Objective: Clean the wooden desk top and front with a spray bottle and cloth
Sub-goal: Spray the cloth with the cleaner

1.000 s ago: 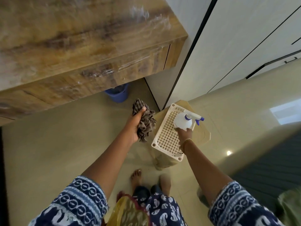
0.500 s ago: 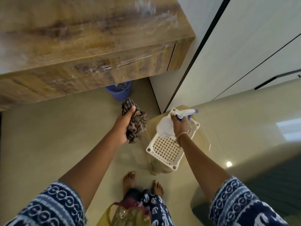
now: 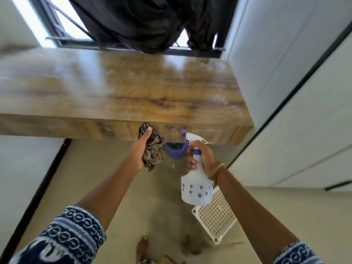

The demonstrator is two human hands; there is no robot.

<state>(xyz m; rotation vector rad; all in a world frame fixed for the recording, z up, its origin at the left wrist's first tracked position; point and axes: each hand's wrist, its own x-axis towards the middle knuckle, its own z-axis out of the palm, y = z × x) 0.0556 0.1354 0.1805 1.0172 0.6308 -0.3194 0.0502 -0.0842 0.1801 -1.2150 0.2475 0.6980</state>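
Below the desk (image 3: 133, 88) front edge, the left hand (image 3: 140, 149) grips a bunched checked cloth (image 3: 153, 149), thumb on top. Just beside it, the right hand (image 3: 202, 159) holds the white spray bottle (image 3: 196, 187) by its neck, nozzle aimed at the desk front. A white basket (image 3: 215, 216) sits on the floor (image 3: 95, 178) beneath.

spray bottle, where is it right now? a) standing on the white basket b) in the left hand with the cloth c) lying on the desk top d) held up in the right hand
d: the right hand grips the neck of the spray bottle, lifted clear of the white basket.
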